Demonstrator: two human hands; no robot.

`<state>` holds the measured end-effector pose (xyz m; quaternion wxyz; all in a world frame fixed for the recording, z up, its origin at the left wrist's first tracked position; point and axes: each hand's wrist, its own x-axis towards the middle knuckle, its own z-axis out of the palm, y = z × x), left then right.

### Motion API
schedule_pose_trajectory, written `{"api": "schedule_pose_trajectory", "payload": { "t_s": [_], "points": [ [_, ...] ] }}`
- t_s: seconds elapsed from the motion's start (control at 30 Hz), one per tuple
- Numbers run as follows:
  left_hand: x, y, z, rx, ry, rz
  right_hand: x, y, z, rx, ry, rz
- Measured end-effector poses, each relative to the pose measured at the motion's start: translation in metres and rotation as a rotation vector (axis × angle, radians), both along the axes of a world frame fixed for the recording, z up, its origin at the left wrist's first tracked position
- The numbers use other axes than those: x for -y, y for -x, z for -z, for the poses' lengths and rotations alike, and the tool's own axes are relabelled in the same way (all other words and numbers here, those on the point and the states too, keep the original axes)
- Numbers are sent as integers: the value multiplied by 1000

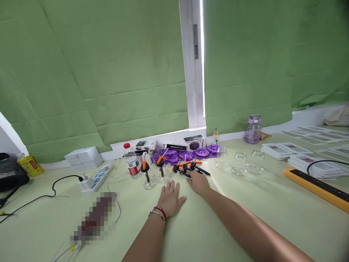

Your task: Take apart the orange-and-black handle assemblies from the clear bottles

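Note:
My left hand [170,198] lies flat on the pale green table [245,218], fingers stretched forward, holding nothing; bracelets circle its wrist. My right hand [198,182] reaches further out, its fingers at a cluster of black and orange dropper tops [188,168]; whether they grip one I cannot make out. Two small clear glass bottles [149,181] fitted with black-and-orange droppers stand just ahead of the left hand. Behind them sits a pile of purple round parts [187,154].
A water bottle [132,164] with a red cap, a white power strip [96,178] with cables, and stacked white cards [84,156] lie to the left. Clear glass bottles [240,164], a purple jug [252,130], card stacks [308,162] and an orange-edged black bar [319,186] sit on the right.

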<state>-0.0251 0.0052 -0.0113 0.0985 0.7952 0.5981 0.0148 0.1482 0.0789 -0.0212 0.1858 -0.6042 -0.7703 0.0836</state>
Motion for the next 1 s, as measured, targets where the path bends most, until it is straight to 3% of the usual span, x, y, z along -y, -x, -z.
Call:
{"api": "schedule_pose_trajectory", "payload": {
  "t_s": [0.43, 0.73, 1.0],
  "points": [
    [-6, 7, 3, 14, 10, 11, -10, -6, 2, -202, 53, 86],
    [-9, 10, 4, 61, 2, 14, 5, -21, 3, -564, 34, 22],
    [-10, 11, 5, 82, 4, -5, 19, -26, 7, -991, 179, -98]
  ]
}}
